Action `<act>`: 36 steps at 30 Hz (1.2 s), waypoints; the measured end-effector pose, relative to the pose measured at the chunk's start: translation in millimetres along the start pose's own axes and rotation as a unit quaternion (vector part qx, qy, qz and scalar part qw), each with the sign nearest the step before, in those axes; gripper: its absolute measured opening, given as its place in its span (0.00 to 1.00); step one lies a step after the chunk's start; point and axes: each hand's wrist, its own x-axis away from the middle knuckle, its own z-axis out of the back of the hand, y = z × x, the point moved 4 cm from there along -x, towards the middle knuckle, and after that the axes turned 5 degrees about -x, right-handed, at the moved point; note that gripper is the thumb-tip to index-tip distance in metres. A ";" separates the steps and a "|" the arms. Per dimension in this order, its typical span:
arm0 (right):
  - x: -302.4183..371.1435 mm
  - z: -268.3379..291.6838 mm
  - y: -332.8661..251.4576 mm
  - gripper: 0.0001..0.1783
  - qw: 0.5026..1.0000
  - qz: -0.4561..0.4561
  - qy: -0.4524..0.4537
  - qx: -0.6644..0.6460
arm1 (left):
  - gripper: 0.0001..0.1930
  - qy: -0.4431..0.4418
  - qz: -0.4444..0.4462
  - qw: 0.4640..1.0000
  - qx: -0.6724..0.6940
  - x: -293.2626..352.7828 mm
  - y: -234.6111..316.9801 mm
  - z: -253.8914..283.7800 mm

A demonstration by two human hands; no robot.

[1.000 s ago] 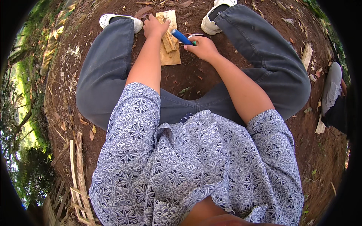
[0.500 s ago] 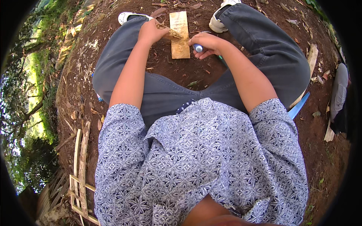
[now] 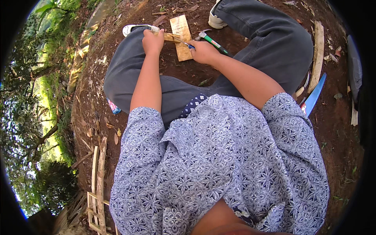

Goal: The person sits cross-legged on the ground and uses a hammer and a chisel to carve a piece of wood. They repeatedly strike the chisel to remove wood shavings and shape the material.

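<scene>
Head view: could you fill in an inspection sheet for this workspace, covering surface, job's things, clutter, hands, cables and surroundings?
Surface: brown soil with dry leaves.
Job's things: flat board on the soil; wood piece; blue-handled tool.
Clutter: hammer right of the board; blue-bladed saw farther right.
Hands: left hand grips the wood piece; right hand grips the blue-handled tool.
Cables: nothing seen.
Surroundings: foliage at left; wooden slats lower left.

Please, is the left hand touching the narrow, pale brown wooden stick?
Touching. The head view shows the left hand closed around one end of the narrow, pale brown wooden stick, with no gap.
</scene>
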 end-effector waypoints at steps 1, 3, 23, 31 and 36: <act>-1.5 -0.2 -1.7 0.25 1.000 0.002 0.007 -0.007 | 0.32 0.000 0.005 1.000 0.005 -3.4 -1.9 -0.6; -3.2 -2.9 -1.0 0.25 1.000 0.003 0.017 -0.019 | 0.33 -0.004 0.020 1.000 0.018 -9.2 -11.2 -8.0; -46.2 9.5 17.0 0.27 0.991 -0.079 0.083 -0.068 | 0.29 -0.056 -0.012 0.996 0.062 -29.6 -16.7 -6.9; -41.8 -1.0 5.7 0.28 0.999 -0.047 -0.005 -0.007 | 0.31 -0.030 -0.017 0.998 0.051 -43.9 -28.4 -16.7; -43.4 1.2 7.5 0.28 0.997 -0.073 -0.024 0.027 | 0.25 -0.063 0.025 0.991 0.113 -39.9 -15.8 -4.7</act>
